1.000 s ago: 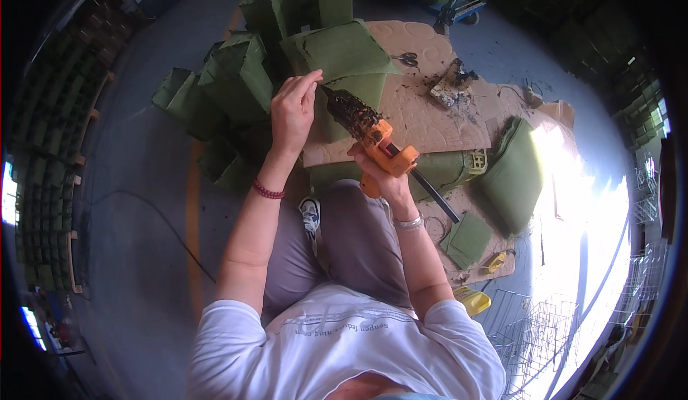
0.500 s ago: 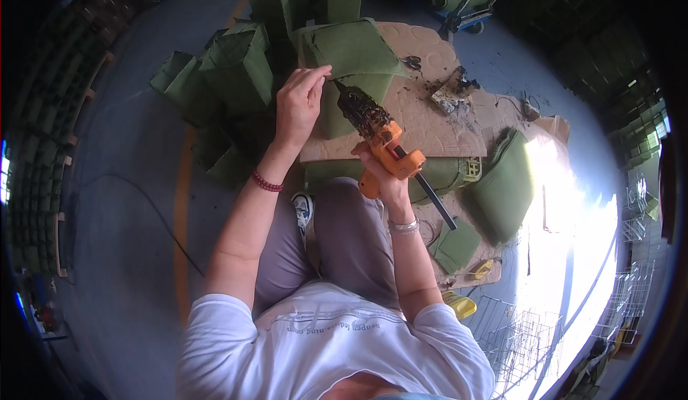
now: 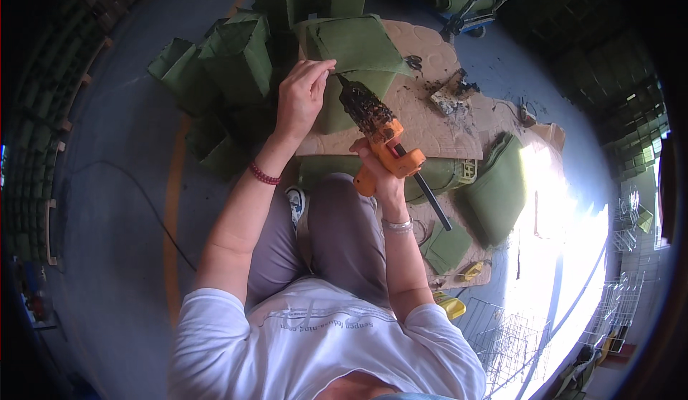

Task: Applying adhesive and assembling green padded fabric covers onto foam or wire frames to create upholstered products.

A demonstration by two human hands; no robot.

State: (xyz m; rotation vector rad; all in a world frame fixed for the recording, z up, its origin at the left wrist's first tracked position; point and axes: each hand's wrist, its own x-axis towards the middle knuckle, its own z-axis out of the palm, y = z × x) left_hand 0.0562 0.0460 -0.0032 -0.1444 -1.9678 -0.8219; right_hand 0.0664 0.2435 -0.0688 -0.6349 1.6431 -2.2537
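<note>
My right hand [image 3: 385,179] is wrapped round the handle of an orange glue gun [image 3: 391,146]. Black residue crusts its front, and a dark stick juts out behind. The gun's narrow tip points far-left, close to the fingertips of my left hand [image 3: 301,99]. Those fingers are pinched together at the left edge of a green felt piece [image 3: 358,45]. This piece has a folded, box-like shape, with its flap spread over the lower part. Whether the tip touches the felt is too small to tell.
Brown cardboard [image 3: 430,131] lies beneath the work. Several open green felt boxes [image 3: 240,56] stand at the left. Scissors [image 3: 413,62] and a residue-covered block [image 3: 453,93] lie beyond the gun. Folded green felt [image 3: 494,189] is at the right, near wire racks [image 3: 516,335]. A cable [image 3: 143,192] crosses the floor.
Both hands and the glue gun keep nearly the same pose, with the left fingers and the gun's tip shifted slightly away from me along the felt's edge. The whole view has drifted a little.
</note>
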